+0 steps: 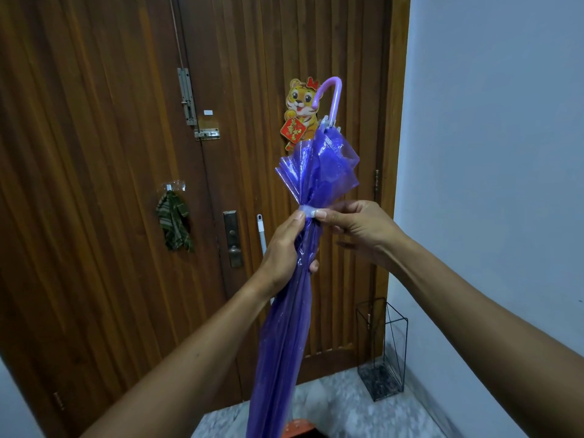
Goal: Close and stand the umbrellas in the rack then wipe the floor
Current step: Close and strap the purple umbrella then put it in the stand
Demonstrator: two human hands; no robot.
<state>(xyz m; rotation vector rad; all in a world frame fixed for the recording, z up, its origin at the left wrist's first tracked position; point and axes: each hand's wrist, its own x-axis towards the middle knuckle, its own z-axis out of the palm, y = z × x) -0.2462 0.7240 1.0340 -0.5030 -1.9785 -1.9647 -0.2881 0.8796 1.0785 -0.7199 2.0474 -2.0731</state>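
Wooden door [94, 153], one umbrella [316, 172], one wire rack [380, 381]

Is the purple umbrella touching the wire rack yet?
Apart. The head view shows door and floor between the umbrella and the rack in the corner.

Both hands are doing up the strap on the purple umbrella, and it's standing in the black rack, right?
No, as the head view shows: the left hand and right hand hold the purple umbrella up while fastening its strap; the black rack stands apart, by the wall.
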